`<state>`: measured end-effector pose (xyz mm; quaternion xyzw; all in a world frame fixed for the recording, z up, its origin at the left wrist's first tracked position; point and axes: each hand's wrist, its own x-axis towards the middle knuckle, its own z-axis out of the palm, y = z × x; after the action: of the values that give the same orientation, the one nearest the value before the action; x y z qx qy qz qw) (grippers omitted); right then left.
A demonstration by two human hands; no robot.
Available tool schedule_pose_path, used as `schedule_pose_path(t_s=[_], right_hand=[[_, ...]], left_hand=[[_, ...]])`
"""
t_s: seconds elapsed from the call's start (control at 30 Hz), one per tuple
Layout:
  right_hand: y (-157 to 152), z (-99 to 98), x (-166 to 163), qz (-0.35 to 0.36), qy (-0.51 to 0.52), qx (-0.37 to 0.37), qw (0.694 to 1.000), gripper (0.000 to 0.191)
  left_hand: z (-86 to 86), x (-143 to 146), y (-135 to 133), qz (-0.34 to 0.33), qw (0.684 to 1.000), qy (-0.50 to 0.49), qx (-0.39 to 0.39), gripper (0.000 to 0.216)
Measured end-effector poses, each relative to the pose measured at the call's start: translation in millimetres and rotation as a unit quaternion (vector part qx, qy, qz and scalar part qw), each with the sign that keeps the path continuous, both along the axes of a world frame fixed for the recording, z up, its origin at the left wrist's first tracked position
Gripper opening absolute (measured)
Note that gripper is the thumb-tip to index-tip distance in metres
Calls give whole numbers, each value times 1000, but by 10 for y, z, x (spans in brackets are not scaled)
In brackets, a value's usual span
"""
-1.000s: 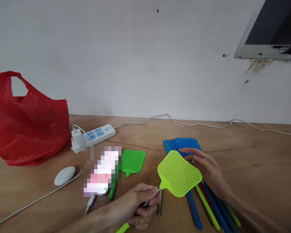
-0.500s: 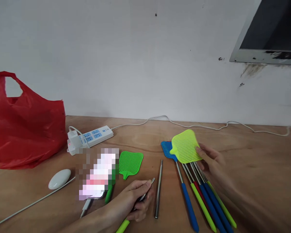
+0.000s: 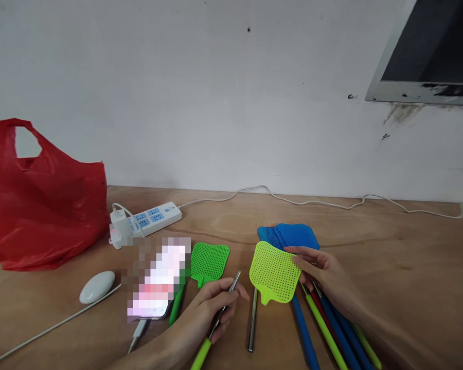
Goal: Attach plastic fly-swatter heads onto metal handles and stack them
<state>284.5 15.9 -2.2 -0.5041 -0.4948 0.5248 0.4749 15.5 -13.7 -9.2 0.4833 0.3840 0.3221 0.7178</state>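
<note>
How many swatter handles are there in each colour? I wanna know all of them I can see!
Blue handles: 3
Yellow-green handles: 3
Red handle: 1
Green handle: 1, partly hidden
Total: 8 coloured handles in sight

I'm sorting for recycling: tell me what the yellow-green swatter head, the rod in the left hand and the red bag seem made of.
Swatter head: probably matte plastic, evenly perforated in one solid colour.
Rod: apparently polished metal, maybe steel, with silvery highlights.
Bag: likely thin plastic film, softly glossy, visibly creased.
</note>
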Motion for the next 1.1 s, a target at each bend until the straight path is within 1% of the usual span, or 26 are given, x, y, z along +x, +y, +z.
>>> schedule_pose_path(t_s=[0.07, 0.2, 0.27, 0.37, 0.47, 0.53, 0.63, 0.73, 0.83, 0.87, 0.97, 1.0, 1.07, 1.1], right_hand=[[-27, 20, -21, 13, 5, -10, 1000, 48], [-92, 77, -61, 87, 60, -8, 994, 51], [-108, 94, -73, 98, 68, 1, 993, 51], [-95, 84, -75, 86, 31, 21, 996, 42], [-84, 50, -78, 108, -1, 24, 994, 38], [-100, 40, -93, 135, -17, 12, 991, 41], [-157, 69, -131, 184, -30, -17, 982, 47], [-227, 112, -161, 240, -43, -43, 969, 51], [-297, 80, -169, 289, -71, -73, 952, 55], [-322, 46, -170, 292, -83, -80, 950, 56], [-390, -81, -186, 246, -110, -69, 960, 60], [-406, -114, -195, 237, -116, -52, 963, 57], [-418, -145, -207, 251, -122, -37, 960, 44], [-415, -144, -205, 256, -122, -33, 958, 39]], left_hand=[[3, 1, 2, 3, 1000, -10, 2, 23], [-23, 1, 7, 1, 999, -33, 0, 27], [-28, -1, 5, 5, 1000, -30, 1, 30], [-8, 2, -7, 25, 1000, -14, 11, 34], [15, 12, -18, 53, 998, 1, 18, 40], [16, 17, -14, 71, 997, -9, 4, 43], [-1, 13, 10, 97, 992, -73, -26, 45], [-12, 3, 33, 121, 984, -123, -35, 39], [-7, 6, 29, 147, 979, -131, -54, 35], [-8, 12, 20, 152, 977, -136, -61, 35], [-33, 42, -14, 138, 975, -161, -63, 36], [-49, 51, -24, 127, 977, -165, -55, 38], [-79, 57, -32, 110, 981, -155, -28, 41], [-86, 52, -29, 111, 984, -142, -5, 44]])
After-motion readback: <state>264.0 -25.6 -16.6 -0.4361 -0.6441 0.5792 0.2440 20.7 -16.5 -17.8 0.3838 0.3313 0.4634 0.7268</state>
